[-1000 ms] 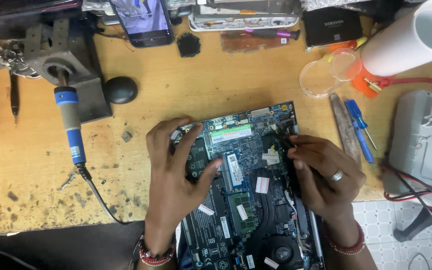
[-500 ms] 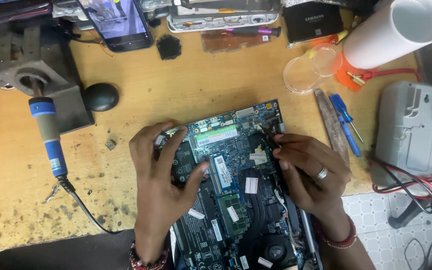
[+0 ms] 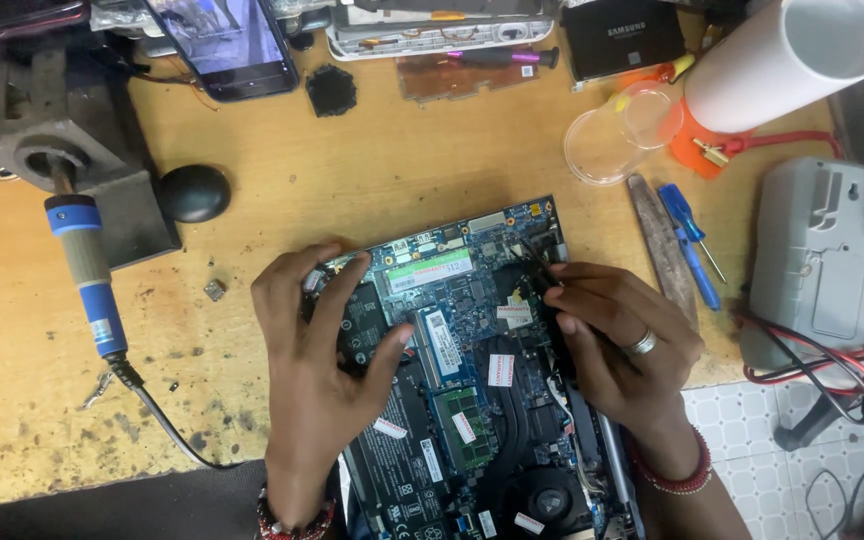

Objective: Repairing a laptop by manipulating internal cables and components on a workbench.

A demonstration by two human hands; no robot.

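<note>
Head view: looking down on a worn wooden workbench (image 3: 372,190), cluttered along the far edge.
Opened laptop (image 3: 472,400): lying on the bench directly under both hands, bottom cover off, blue circuit board uppermost; long axis running from the near edge away toward the far edge, tilted slightly to the right at the far end.
Left hand (image 3: 317,370): palm down on the left half of the board, fingers spread and flat, thumb stretched right toward the middle; pressing and steadying, gripping nothing.
Right hand (image 3: 617,345): over the right edge of the board, fingers curled together in a pinch, ring on one finger; pinching what looks like a thin dark cable or tool near the far right corner, too small to name with certainty.
Nearer hand: right hand closest to the far right corner of the board; left hand well apart from that corner, across the board.
Grey box (image 3: 822,260): right of the laptop, apart from the right hand, red and black leads below it.
White tube (image 3: 787,60): far right corner, lying tilted.
Soldering iron (image 3: 87,270): blue handle, left of the laptop, well apart from the left hand.
Phone (image 3: 222,45): far left, screen up.
Blue screwdriver (image 3: 687,240): just right of the right hand, untouched.
</note>
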